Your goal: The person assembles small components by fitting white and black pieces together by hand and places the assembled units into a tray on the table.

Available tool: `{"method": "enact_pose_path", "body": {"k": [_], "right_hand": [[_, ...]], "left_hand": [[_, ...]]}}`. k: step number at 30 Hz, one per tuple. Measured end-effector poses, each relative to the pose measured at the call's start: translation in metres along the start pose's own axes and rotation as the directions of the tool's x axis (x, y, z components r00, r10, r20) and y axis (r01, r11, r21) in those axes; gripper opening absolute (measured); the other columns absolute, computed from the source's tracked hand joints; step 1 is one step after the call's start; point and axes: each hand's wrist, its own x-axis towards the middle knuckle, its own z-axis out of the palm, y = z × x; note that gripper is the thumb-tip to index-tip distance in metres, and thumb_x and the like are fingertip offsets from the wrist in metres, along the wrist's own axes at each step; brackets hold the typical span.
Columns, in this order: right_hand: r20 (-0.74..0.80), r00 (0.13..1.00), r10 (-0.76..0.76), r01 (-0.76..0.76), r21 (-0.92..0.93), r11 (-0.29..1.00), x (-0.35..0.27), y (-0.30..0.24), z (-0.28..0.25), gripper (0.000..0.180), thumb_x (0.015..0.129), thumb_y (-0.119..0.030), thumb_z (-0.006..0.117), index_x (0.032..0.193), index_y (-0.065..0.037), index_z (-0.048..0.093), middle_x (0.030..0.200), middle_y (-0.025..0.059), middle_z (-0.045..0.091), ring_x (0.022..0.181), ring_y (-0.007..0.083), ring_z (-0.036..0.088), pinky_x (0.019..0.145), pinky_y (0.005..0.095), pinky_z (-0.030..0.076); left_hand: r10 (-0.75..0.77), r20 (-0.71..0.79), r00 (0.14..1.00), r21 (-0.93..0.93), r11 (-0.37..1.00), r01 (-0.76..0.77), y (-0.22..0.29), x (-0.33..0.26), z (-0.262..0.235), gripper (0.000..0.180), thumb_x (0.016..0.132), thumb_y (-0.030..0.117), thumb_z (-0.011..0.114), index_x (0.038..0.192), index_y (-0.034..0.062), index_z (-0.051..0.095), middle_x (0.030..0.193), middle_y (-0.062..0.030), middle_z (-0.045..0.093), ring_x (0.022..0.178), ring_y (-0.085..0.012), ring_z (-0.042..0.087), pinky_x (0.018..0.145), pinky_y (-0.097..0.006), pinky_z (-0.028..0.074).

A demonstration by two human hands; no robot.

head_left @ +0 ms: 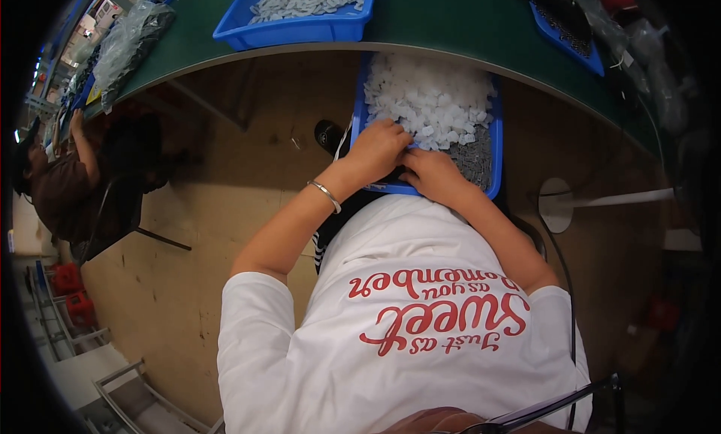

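Observation:
A blue tray point(496, 160) rests on my lap, filled with several small translucent white plastic pieces point(432, 96) and a darker grey heap point(475, 162) at its near right. My left hand point(378, 150), with a thin metal bangle on the wrist, sits at the tray's near edge with fingers curled among the white pieces. My right hand point(429, 173) lies beside it, fingers bent and touching the left hand at the tray's near rim. What the fingers pinch is hidden.
A green workbench point(420, 28) curves across the top, carrying another blue tray of white pieces point(297, 17), a blue tray of dark parts point(567, 32) and plastic bags point(131, 40). Another person point(64, 186) sits at far left. A white stool point(559, 205) stands right.

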Motion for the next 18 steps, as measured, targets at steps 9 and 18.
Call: {"method": "enact_pose_path", "body": {"k": [9, 18], "right_hand": [[-0.051, 0.997, -0.054, 0.058, 0.063, 0.996, -0.001, -0.003, 0.002, 0.01, 0.078, -0.011, 0.066, 0.087, -0.008, 0.066, 0.088, 0.0102, 0.062, 0.079, 0.0317, 0.062, 0.071, 0.041, 0.05], [-0.092, 0.994, -0.051, 0.062, 0.118, 0.991, -0.006, -0.005, -0.002, 0.011, 0.078, -0.013, 0.068, 0.083, -0.005, 0.063, 0.084, 0.0119, 0.059, 0.078, 0.0312, 0.06, 0.069, 0.0402, 0.048]], "left_hand": [[-0.1, -0.026, 0.995, 0.049, 0.994, 0.101, -0.006, -0.01, 0.022, 0.016, 0.07, 0.004, 0.062, 0.086, 0.0028, 0.064, 0.088, -0.0125, 0.058, 0.086, -0.0315, 0.056, 0.077, -0.039, 0.046], [-0.201, -0.078, 0.976, -0.07, 0.978, 0.196, -0.007, -0.007, 0.027, 0.021, 0.068, -0.002, 0.061, 0.089, 0.0005, 0.063, 0.087, -0.0174, 0.057, 0.085, -0.0363, 0.057, 0.075, -0.042, 0.047]]}}
